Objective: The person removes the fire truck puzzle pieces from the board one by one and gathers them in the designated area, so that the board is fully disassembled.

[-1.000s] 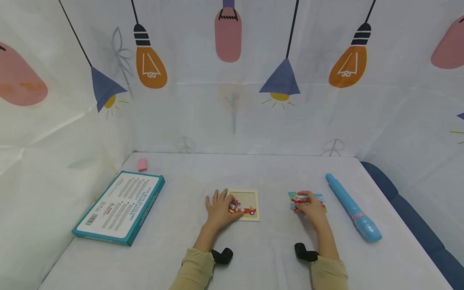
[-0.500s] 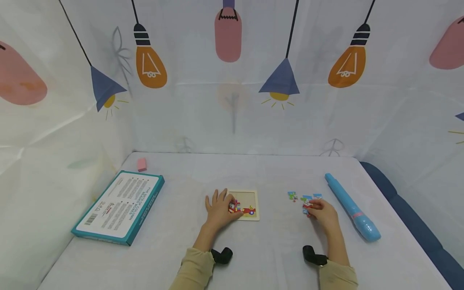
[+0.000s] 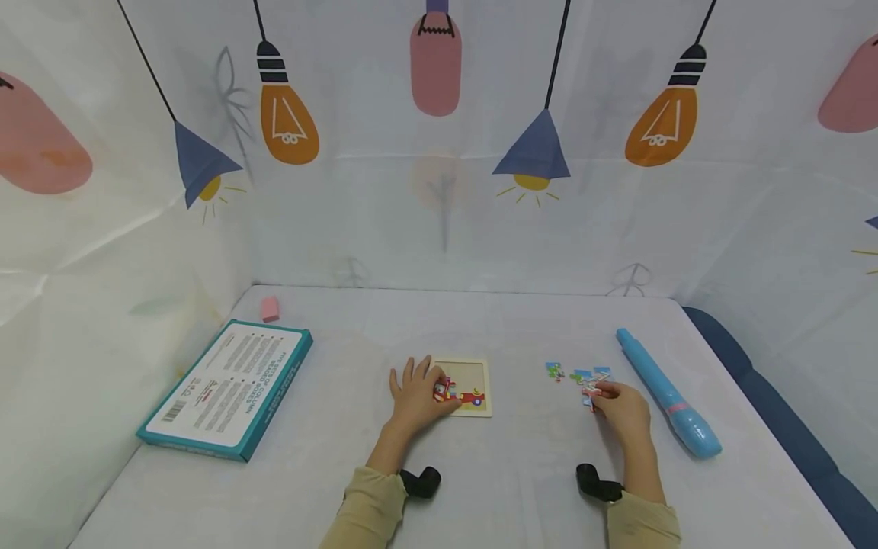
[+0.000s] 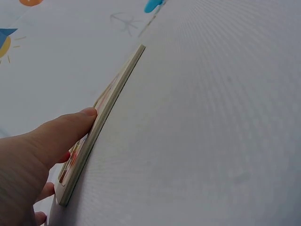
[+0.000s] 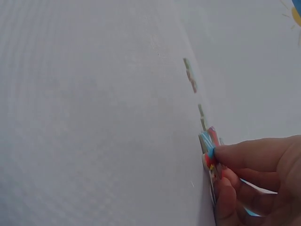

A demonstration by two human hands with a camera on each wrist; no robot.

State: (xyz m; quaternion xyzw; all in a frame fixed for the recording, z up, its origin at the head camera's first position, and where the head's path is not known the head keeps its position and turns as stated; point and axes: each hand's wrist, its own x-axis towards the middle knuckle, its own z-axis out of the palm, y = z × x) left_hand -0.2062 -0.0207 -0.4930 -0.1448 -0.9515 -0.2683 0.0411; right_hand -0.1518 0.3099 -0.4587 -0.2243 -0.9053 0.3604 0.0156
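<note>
My left hand (image 3: 414, 396) lies at the left side of a small wooden puzzle tray (image 3: 468, 367), thumb and index finger holding it against the table. Red vehicle pieces (image 3: 472, 398) line the tray's lower part; the hand covers some. In the left wrist view, the thumb (image 4: 70, 132) presses on the tray's edge. To the right, my right hand (image 3: 626, 412) pinches a colourful jigsaw piece (image 5: 207, 141) between thumb and fingers. Other loose jigsaw pieces (image 3: 581, 376) lie just beyond its fingertips, partly overlapping. One jigsaw piece (image 3: 555, 371) sits apart to their left.
A teal-edged flat box (image 3: 226, 389) lies at the left, with a pink block (image 3: 270, 309) behind it. At the right is a long light-blue tube-shaped object (image 3: 668, 396). A dark blue seat (image 3: 768, 389) stands beyond the table's right edge.
My right hand has moved right and slightly toward me, spreading the clustered jigsaw pieces and leaving one behind at the left. The left hand stays in place on the puzzle tray.
</note>
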